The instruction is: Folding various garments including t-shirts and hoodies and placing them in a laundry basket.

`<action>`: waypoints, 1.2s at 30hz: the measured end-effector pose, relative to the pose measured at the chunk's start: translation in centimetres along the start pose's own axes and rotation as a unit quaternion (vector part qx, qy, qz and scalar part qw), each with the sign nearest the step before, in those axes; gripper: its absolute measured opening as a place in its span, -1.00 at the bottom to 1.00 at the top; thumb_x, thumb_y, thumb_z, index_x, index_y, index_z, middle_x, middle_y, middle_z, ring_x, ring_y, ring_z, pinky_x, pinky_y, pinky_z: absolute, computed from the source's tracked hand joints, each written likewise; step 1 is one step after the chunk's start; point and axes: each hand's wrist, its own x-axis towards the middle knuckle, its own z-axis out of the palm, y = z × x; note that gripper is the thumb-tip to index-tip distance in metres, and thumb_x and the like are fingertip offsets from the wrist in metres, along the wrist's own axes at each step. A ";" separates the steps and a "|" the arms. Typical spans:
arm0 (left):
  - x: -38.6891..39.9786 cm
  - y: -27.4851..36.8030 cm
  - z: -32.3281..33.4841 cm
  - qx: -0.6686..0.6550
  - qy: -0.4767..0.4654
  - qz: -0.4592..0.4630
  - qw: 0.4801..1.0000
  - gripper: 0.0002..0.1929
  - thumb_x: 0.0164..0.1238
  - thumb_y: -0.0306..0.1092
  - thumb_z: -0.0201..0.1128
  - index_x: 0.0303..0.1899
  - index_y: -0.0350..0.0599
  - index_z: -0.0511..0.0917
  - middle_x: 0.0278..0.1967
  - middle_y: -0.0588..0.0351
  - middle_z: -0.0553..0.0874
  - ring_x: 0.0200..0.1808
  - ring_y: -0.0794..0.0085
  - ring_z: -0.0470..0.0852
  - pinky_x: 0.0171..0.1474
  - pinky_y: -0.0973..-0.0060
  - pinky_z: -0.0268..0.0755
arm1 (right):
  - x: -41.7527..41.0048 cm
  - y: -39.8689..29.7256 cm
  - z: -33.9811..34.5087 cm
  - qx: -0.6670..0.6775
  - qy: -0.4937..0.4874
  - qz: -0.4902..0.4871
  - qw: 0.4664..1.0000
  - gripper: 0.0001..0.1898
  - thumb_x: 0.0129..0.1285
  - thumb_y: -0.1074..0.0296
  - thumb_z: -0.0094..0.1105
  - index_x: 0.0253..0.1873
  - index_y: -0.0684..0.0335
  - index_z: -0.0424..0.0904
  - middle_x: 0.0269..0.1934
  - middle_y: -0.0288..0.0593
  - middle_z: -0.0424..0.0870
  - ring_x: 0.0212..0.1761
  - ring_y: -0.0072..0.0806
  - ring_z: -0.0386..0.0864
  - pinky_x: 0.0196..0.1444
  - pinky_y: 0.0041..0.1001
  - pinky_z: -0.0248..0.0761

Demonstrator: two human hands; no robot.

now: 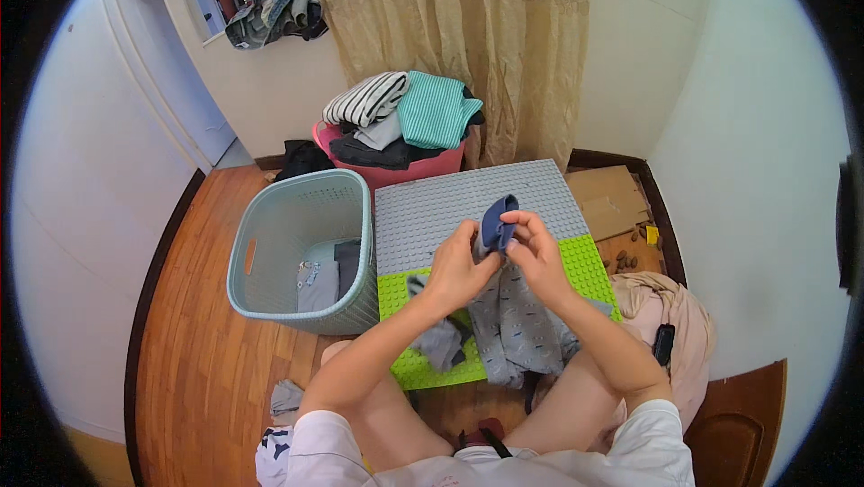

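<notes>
A grey printed garment (516, 332) hangs from both hands, its lower part draped over the near edge of a studded building-brick tabletop (466, 200). Its dark blue band (495, 227), perhaps a cuff or neckline, is raised above the surface. My left hand (462, 267) grips the garment beside and below the band. On the band's other side, my right hand (536, 254) pinches the blue fabric between thumb and fingers. Under my left forearm, another grey piece of cloth (439, 345) lies on the green part of the top; whether it belongs to the same garment I cannot tell.
Left of the table stands a pale blue laundry basket (300, 317) with folded clothes (318, 286) inside. Behind it, a pink basket (432, 166) is heaped with clothes. Cardboard (607, 200) lies on the floor at right, near a beige cloth (682, 332) bearing a black object (664, 344).
</notes>
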 end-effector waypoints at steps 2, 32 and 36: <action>0.0 0.2 -0.1 0.005 0.033 -0.016 0.999 -0.76 0.06 -0.43 0.21 -0.22 -0.26 0.43 -0.38 -0.21 0.56 -0.34 -0.02 0.55 -0.24 0.23 0.37 | -0.9 -1.1 1.2 -0.075 0.009 -0.037 0.996 -0.60 0.14 0.62 0.01 0.11 0.32 0.29 -0.07 -0.13 0.53 -0.03 -0.55 0.49 -0.08 -0.62 0.33; 6.5 18.3 -24.8 -0.130 0.018 0.057 0.990 -0.88 0.35 -0.34 0.04 -0.22 -0.14 0.48 -0.42 0.31 0.53 -0.38 0.69 0.48 -0.21 0.69 0.33 | 9.2 -28.4 -3.8 -0.140 -0.153 -0.039 0.977 -0.82 0.19 0.21 0.21 -0.36 0.16 0.52 -0.51 -0.46 0.51 -0.47 -0.76 0.40 -0.35 -0.66 0.29; 6.7 18.6 -23.5 -0.192 -0.037 -0.041 0.980 -0.82 0.36 -0.23 0.07 -0.23 -0.13 0.47 -0.38 0.27 0.57 -0.36 0.66 0.52 -0.25 0.64 0.39 | 10.4 -28.2 -3.3 -0.130 -0.135 -0.002 0.982 -0.86 0.18 0.27 0.20 -0.38 0.15 0.51 -0.50 -0.43 0.52 -0.47 -0.74 0.43 -0.39 -0.64 0.31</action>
